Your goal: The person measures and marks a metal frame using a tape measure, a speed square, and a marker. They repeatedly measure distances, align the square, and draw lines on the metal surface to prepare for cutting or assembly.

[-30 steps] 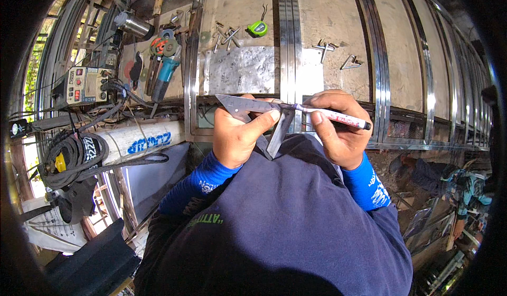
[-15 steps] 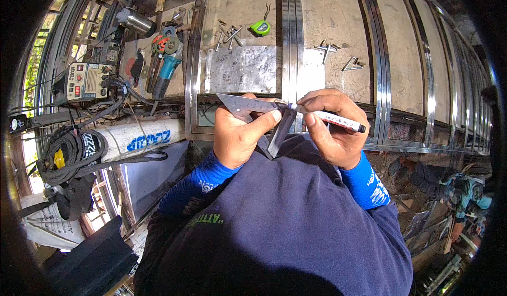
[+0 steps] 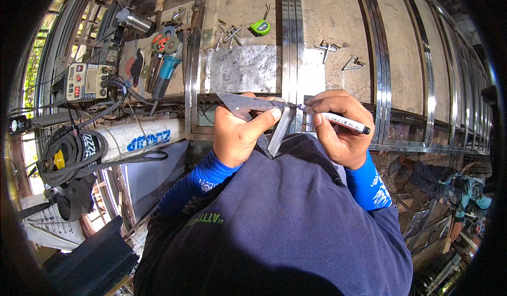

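My left hand (image 3: 237,136) is closed around a flat metal triangular square (image 3: 244,101), its thumb pressing near the square's narrow end. Against that end is a short dark metal bar (image 3: 281,131), slanting down toward my shirt. It sits in the same grip, beside the thumb and fingertips. In my right hand (image 3: 342,137) is a white marker (image 3: 344,122) with a black end, pinched between thumb and fingers. Its tip points left at the top of the bar; whether it touches, I cannot tell.
A metal-framed bench (image 3: 291,37) stretches ahead, with a green tape measure (image 3: 260,27) and several short metal pieces (image 3: 229,34) on it. Left are an angle grinder (image 3: 168,66), a control box (image 3: 85,81) with cables, and a white cylinder (image 3: 142,139). Another person (image 3: 465,190) works at right.
My right hand has shifted slightly right with the marker, drawing its tip back from the square's end. My left hand, the square and the bar stay almost where they were.
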